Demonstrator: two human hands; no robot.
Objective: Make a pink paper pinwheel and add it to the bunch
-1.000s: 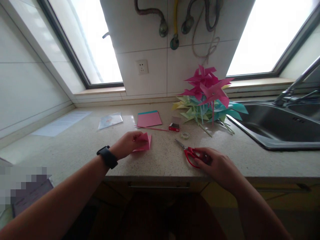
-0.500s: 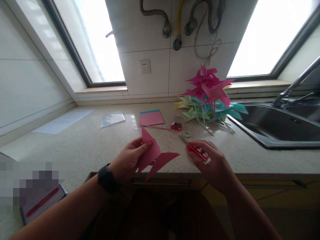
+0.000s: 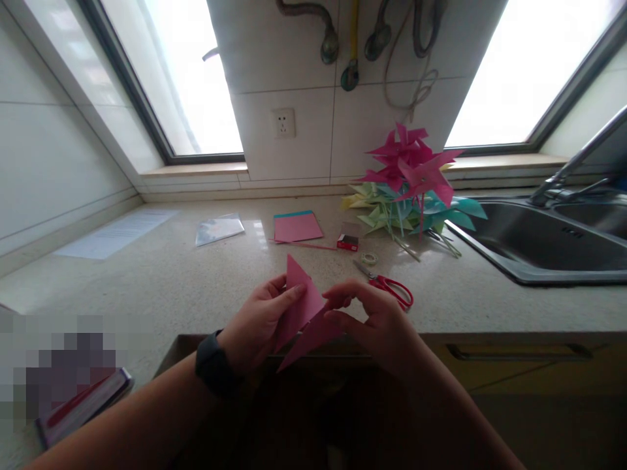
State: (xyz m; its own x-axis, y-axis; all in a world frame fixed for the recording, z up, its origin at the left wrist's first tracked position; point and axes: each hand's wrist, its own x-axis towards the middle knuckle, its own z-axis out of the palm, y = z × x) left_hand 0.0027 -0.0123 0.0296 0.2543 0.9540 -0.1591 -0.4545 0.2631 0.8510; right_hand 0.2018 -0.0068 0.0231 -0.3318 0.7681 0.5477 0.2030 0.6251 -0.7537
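Fingers [image 3: 290, 297] of left hand [image 3: 257, 323] and right hand [image 3: 379, 321] pinch the folded pink paper [image 3: 306, 307] (light, limp, easily creased), seemingly safest held near its folds.

Both hands meet over the near edge of the table [image 3: 171, 287], holding a folded pink paper [image 3: 304, 307] between them. The left hand [image 3: 259, 323] grips its left side, thumb across the fold; the right hand [image 3: 377, 320] pinches its right side. Red scissors [image 3: 392, 287] lie on the table just beyond the right hand. A heap of paper pinwheels [image 3: 411, 189] stands at the far edge beside the sink [image 3: 539, 245], and a flat pink sheet stack [image 3: 297, 226] lies mid-table.
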